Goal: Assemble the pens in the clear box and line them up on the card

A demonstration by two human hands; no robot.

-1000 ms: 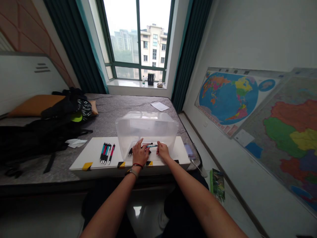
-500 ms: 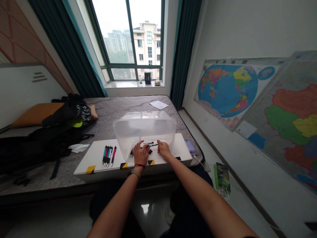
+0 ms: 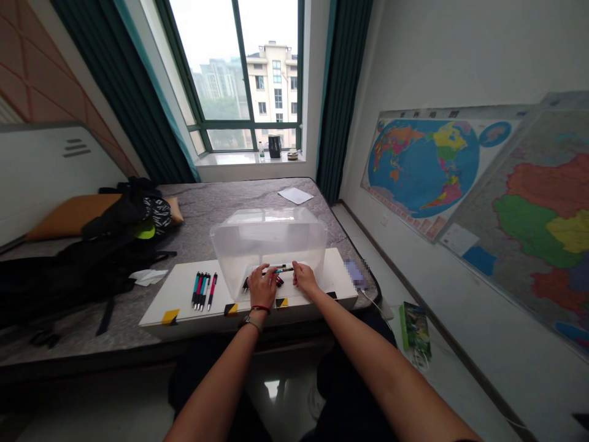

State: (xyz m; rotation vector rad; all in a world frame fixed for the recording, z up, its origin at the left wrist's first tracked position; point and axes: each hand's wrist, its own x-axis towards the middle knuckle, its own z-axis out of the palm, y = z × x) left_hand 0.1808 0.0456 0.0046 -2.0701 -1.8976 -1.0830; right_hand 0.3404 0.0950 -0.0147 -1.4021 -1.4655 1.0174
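Observation:
My left hand (image 3: 261, 286) and my right hand (image 3: 304, 279) rest on a white board (image 3: 179, 299) in front of a clear plastic box (image 3: 269, 240). Between them they hold a pen (image 3: 284, 269) by its two ends, fingers pinched on it. A few more pens (image 3: 246, 284) lie under my left hand beside the box. A row of several red and teal pens (image 3: 202, 288) lies on the board to the left, away from both hands.
The board sits on a grey mattress (image 3: 230, 199). A black backpack (image 3: 92, 258) and an orange pillow (image 3: 59, 212) lie at the left. A sheet of paper (image 3: 296, 195) lies farther back. Maps (image 3: 427, 166) hang on the right wall.
The view has shifted slightly. Both hands have stayed on the pen at the box's front; my left fingers have closed in a little.

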